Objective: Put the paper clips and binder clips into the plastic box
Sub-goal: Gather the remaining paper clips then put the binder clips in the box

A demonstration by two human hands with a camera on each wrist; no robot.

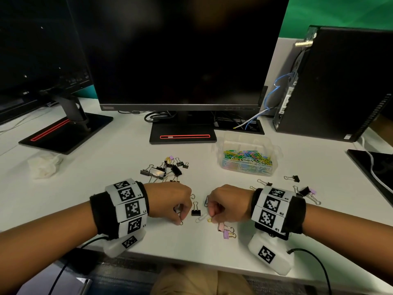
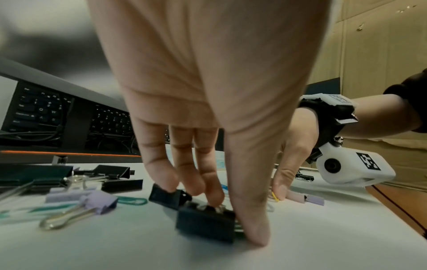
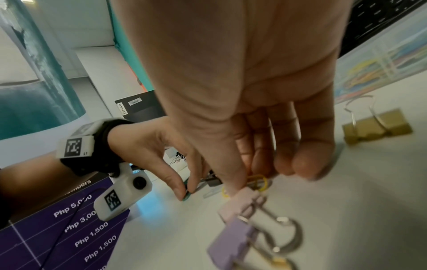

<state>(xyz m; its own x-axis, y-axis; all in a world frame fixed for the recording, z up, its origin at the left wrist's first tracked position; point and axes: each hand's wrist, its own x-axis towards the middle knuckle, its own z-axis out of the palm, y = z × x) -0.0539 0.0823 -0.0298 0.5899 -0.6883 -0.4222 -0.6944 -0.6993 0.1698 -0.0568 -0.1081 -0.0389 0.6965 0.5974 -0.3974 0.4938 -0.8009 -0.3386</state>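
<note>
Many paper clips (image 1: 247, 156) sat boxed; binder clips (image 1: 164, 168) remained out.
Your left hand (image 1: 170, 201) and right hand (image 1: 228, 204) each pinched one clip.

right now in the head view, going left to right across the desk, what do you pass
crumpled tissue → pile of black binder clips → left hand → lone black binder clip → right hand → plastic box of coloured paper clips → small black binder clip → computer tower
</note>
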